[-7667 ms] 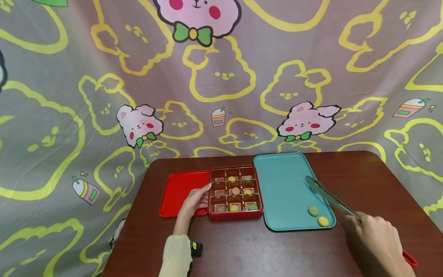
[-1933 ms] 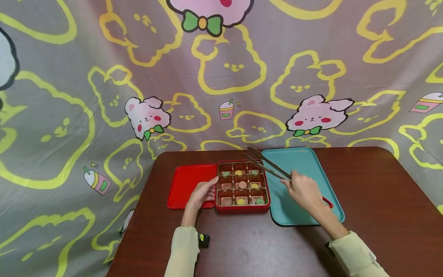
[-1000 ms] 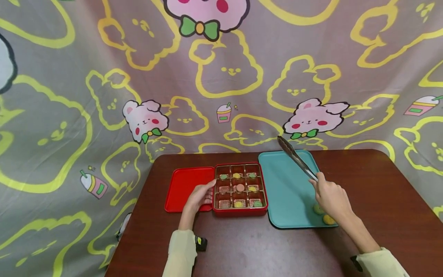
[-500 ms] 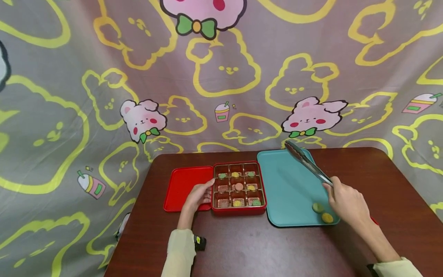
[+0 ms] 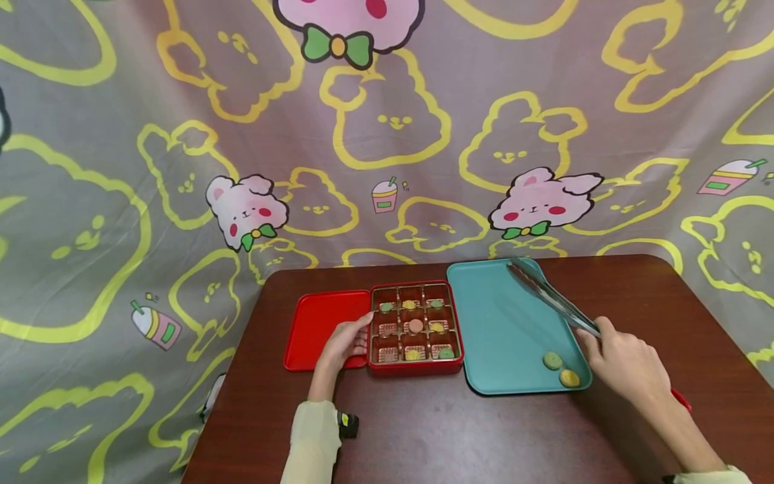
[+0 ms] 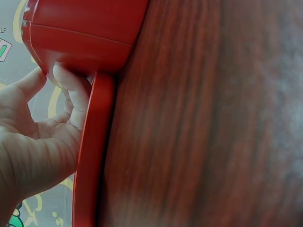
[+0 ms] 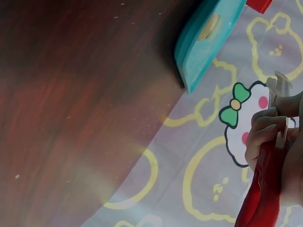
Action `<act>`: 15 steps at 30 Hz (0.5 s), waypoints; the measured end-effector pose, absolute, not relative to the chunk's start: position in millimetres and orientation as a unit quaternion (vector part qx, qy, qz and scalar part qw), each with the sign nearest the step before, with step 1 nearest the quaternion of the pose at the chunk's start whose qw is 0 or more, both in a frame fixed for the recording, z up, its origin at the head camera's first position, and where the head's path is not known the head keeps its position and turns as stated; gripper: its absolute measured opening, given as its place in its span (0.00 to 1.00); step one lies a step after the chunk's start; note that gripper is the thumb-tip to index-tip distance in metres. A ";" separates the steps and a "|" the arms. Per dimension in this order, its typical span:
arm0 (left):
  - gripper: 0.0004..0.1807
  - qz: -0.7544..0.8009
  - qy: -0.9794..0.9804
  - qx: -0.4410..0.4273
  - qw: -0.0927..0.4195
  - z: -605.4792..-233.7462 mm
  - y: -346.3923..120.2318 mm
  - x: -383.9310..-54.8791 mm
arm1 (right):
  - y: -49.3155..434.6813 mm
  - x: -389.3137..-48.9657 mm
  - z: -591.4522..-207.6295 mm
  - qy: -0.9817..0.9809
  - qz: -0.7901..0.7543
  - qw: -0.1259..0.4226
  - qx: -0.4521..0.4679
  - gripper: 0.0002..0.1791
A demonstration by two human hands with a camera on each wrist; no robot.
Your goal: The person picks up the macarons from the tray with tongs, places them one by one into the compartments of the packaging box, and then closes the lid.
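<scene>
My left hand (image 5: pixel 346 343) rests against the left side of a red box (image 5: pixel 417 368), thumb at its rim; in the left wrist view, bent fingers touch the box wall (image 6: pixel 85 42). A divided insert in the box has nine small compartments; round cookies, green, yellow and one pink (image 5: pixel 416 325), lie in most of them. The middle-left and front-left compartments hold none. My right hand (image 5: pixel 629 359) grips metal tongs (image 5: pixel 553 299) with a red handle (image 7: pixel 262 189). The tongs' tips are over the far right of a teal tray (image 5: pixel 496 336), with nothing between them.
On the tray's near right corner lie a green cookie (image 5: pixel 552 361) and a yellow cookie (image 5: pixel 570 378), close beside my right hand. The red lid (image 5: pixel 311 329) lies left of the box. A patterned cloth (image 5: pixel 387 134) hangs behind the brown table (image 5: pixel 435 430).
A green cookie now lies in the back-left compartment, which held none at first. My right hand swung the tongs from over the box rightward and nearer; the left hand stayed at the box.
</scene>
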State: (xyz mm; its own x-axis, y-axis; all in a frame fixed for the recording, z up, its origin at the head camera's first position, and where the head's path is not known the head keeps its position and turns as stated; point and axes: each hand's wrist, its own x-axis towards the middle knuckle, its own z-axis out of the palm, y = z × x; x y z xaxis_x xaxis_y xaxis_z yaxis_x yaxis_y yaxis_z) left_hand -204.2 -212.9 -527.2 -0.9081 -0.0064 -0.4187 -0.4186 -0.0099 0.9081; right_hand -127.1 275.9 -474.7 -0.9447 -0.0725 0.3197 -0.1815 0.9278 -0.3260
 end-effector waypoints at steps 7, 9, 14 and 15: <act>0.21 0.697 0.685 -0.154 0.146 -526.5 -212.2 -204.1 | 286.3 -119.1 -475.0 -0.975 0.174 0.127 0.064 0.16; 0.21 0.696 0.686 -0.153 0.146 -526.3 -212.1 -204.1 | 288.5 -116.8 -475.3 -0.976 0.171 0.120 0.064 0.16; 0.21 0.695 0.687 -0.151 0.147 -526.9 -212.9 -203.9 | 294.2 -111.6 -475.9 -0.979 0.166 0.098 0.059 0.17; 0.21 0.696 0.686 -0.152 0.147 -526.8 -213.2 -203.6 | 295.4 -110.6 -476.1 -0.980 0.165 0.093 0.058 0.17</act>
State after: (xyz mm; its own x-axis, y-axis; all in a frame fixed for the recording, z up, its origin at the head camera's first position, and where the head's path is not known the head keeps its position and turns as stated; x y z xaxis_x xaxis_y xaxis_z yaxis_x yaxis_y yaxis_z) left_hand -203.6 -213.2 -526.8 -0.9104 -0.0035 -0.4137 -0.4136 -0.0144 0.9103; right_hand -110.6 295.4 -476.1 -0.9759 -0.0823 0.2023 -0.1441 0.9387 -0.3131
